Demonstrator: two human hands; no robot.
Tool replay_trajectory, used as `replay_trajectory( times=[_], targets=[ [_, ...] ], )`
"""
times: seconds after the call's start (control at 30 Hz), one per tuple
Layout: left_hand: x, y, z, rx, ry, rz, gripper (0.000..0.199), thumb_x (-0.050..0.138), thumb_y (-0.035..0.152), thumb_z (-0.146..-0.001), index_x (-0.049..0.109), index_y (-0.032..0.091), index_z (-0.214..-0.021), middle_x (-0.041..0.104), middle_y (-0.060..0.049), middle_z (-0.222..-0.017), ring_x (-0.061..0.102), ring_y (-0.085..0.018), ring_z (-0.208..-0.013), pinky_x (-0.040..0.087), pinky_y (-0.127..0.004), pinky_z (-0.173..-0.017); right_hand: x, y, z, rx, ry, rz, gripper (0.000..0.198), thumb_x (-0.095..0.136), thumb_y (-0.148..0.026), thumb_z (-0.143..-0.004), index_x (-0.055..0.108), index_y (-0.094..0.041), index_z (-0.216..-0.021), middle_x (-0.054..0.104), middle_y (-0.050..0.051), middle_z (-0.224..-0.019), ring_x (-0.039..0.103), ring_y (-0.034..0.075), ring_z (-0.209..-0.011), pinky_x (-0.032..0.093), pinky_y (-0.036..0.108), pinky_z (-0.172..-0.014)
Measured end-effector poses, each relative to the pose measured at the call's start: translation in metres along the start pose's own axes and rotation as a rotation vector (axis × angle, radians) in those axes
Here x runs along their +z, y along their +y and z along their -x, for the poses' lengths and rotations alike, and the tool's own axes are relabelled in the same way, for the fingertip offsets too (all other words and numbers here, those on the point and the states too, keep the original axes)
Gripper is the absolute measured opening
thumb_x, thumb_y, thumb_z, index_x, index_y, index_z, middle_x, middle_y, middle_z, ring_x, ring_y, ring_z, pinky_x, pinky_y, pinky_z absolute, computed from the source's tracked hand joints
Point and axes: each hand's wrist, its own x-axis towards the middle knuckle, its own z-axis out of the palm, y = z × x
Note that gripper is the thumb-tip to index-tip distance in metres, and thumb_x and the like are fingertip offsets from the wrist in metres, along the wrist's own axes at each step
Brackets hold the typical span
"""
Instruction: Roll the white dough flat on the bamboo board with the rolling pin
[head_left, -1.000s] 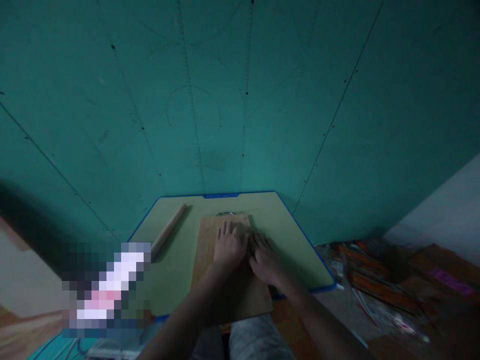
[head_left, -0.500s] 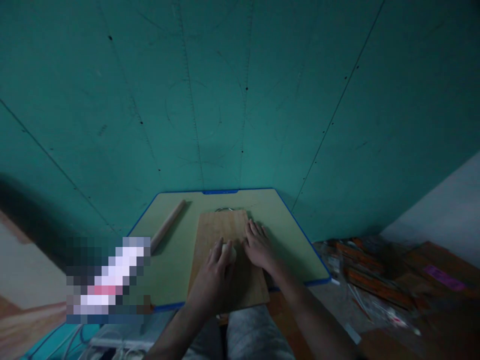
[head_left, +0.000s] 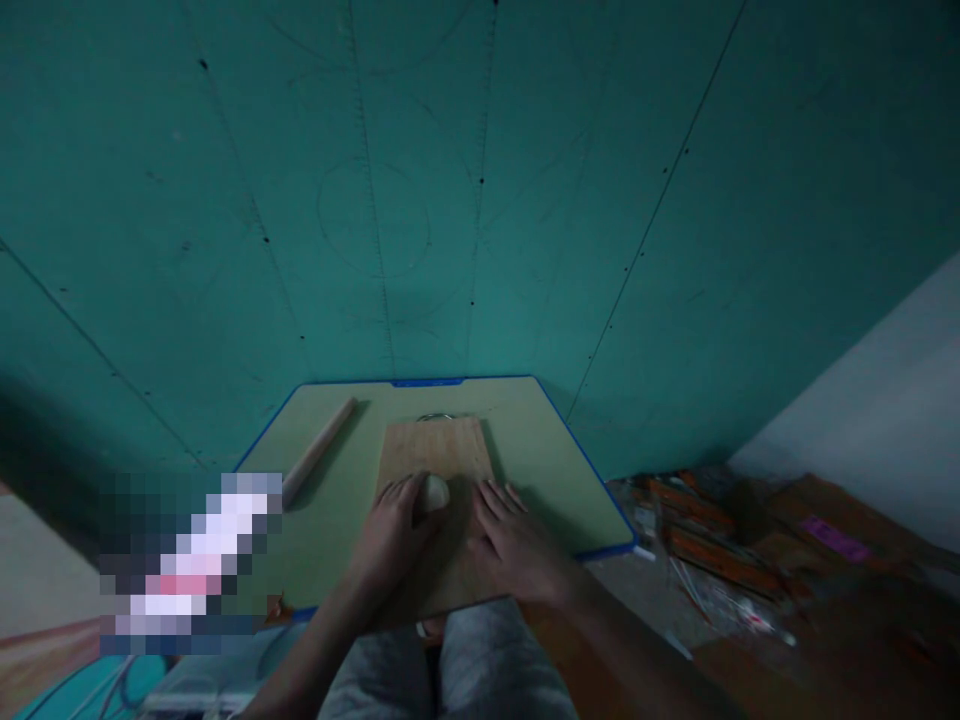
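A round, pale piece of dough (head_left: 435, 492) sits on the wooden cutting board (head_left: 439, 440). My left hand (head_left: 391, 528) curves around its left and near side, with thumb and fingers against it. Resting palm down over the board's right side is my right hand (head_left: 514, 538), its fingers stretched out and apart, holding nothing. Off to the left lies a wooden rolling pin (head_left: 322, 450), slanting away; its near end is hidden by a blurred patch. The board has a metal handle (head_left: 436, 416) at its far end.
Under the cutting board is a pale tabletop with a blue rim (head_left: 547, 440), set against a green wall (head_left: 420, 200). Cardboard and loose clutter (head_left: 712, 540) lie on the floor at the right. A pixelated patch covers the table's left corner. Cables (head_left: 112, 685) are at lower left.
My left hand has shifted from over the dough to its left side, showing more of the dough. My right hand has slid nearer to me. The whole view has moved slightly.
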Motion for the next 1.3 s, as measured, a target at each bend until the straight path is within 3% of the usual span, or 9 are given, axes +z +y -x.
replay_trajectory(
  times=[0.13, 0.3, 0.47, 0.67, 0.77, 0.93, 1.03, 1.17, 1.3],
  targets=[
    [-0.008, 0.003, 0.005, -0.217, 0.056, 0.246, 0.051, 0.052, 0.054, -0.087, 0.056, 0.018, -0.123, 0.072, -0.01, -0.101, 0.069, -0.029, -0.091, 0.054, -0.042, -0.08, -0.003, -0.013, -0.067, 0.107, 0.023, 0.05, 0.066, 0.042, -0.035, -0.098, 0.031, 0.004, -0.15, 0.024, 0.026, -0.159, 0.018, 0.033, -0.151, 0.018, 0.049, -0.123],
    [-0.008, -0.004, 0.004, -0.298, 0.344, 0.44, 0.057, 0.049, 0.064, -0.083, 0.058, 0.017, -0.114, 0.07, -0.011, -0.11, 0.066, -0.028, -0.103, 0.052, -0.04, -0.09, 0.007, -0.048, -0.056, -0.224, 0.06, 0.016, 0.067, 0.047, -0.043, -0.095, 0.037, -0.005, -0.149, 0.038, 0.019, -0.156, 0.031, 0.029, -0.147, 0.021, 0.043, -0.122],
    [-0.007, -0.001, 0.007, -0.272, 0.188, 0.408, 0.053, 0.047, 0.058, -0.088, 0.055, 0.018, -0.121, 0.07, -0.011, -0.112, 0.066, -0.029, -0.106, 0.051, -0.043, -0.092, 0.007, -0.024, -0.011, -0.293, -0.033, -0.016, 0.068, 0.043, -0.052, -0.098, 0.039, -0.008, -0.149, 0.036, 0.017, -0.157, 0.03, 0.028, -0.147, 0.018, 0.044, -0.124],
    [-0.009, 0.001, 0.007, -0.285, 0.227, 0.371, 0.053, 0.042, 0.058, -0.089, 0.056, 0.016, -0.118, 0.07, -0.013, -0.108, 0.066, -0.029, -0.102, 0.052, -0.044, -0.09, 0.002, -0.014, -0.083, -0.019, -0.003, 0.076, 0.071, 0.041, -0.046, -0.098, 0.032, 0.0, -0.151, 0.026, 0.022, -0.16, 0.02, 0.032, -0.15, 0.016, 0.048, -0.123],
    [-0.009, -0.002, 0.007, -0.279, 0.257, 0.39, 0.052, 0.04, 0.058, -0.091, 0.055, 0.017, -0.118, 0.069, -0.012, -0.111, 0.065, -0.028, -0.105, 0.051, -0.042, -0.093, 0.005, -0.04, -0.092, -0.112, 0.001, 0.083, 0.071, 0.046, -0.043, -0.096, 0.033, 0.002, -0.149, 0.031, 0.025, -0.157, 0.026, 0.033, -0.148, 0.02, 0.047, -0.122],
    [-0.006, -0.005, 0.01, -0.296, 0.295, 0.407, 0.052, 0.039, 0.058, -0.093, 0.055, 0.017, -0.12, 0.068, -0.011, -0.114, 0.063, -0.027, -0.109, 0.05, -0.041, -0.096, 0.008, -0.042, -0.042, -0.366, 0.028, -0.025, 0.072, 0.051, -0.048, -0.093, 0.031, -0.014, -0.153, 0.039, 0.014, -0.156, 0.034, 0.026, -0.144, 0.026, 0.043, -0.12],
    [-0.006, -0.005, 0.01, -0.299, 0.274, 0.409, 0.051, 0.041, 0.057, -0.093, 0.055, 0.017, -0.122, 0.068, -0.011, -0.114, 0.063, -0.028, -0.109, 0.049, -0.041, -0.096, 0.005, -0.02, -0.047, -0.243, -0.006, 0.025, 0.068, 0.049, -0.048, -0.094, 0.038, -0.012, -0.15, 0.036, 0.015, -0.158, 0.029, 0.027, -0.147, 0.019, 0.045, -0.122],
    [-0.007, -0.004, 0.009, -0.295, 0.288, 0.419, 0.051, 0.039, 0.056, -0.093, 0.055, 0.016, -0.12, 0.068, -0.012, -0.114, 0.063, -0.028, -0.109, 0.049, -0.042, -0.096, 0.004, -0.016, -0.098, -0.04, -0.005, 0.092, 0.074, 0.045, -0.05, -0.095, 0.033, -0.003, -0.151, 0.026, 0.021, -0.16, 0.021, 0.032, -0.15, 0.015, 0.047, -0.123],
    [-0.009, -0.003, 0.008, -0.302, 0.342, 0.447, 0.055, 0.037, 0.061, -0.093, 0.056, 0.016, -0.119, 0.067, -0.012, -0.114, 0.063, -0.027, -0.109, 0.049, -0.041, -0.097, 0.006, -0.042, -0.102, -0.159, -0.018, 0.074, 0.074, 0.048, -0.045, -0.094, 0.032, 0.0, -0.15, 0.03, 0.024, -0.158, 0.025, 0.032, -0.148, 0.019, 0.046, -0.122]
  ],
)
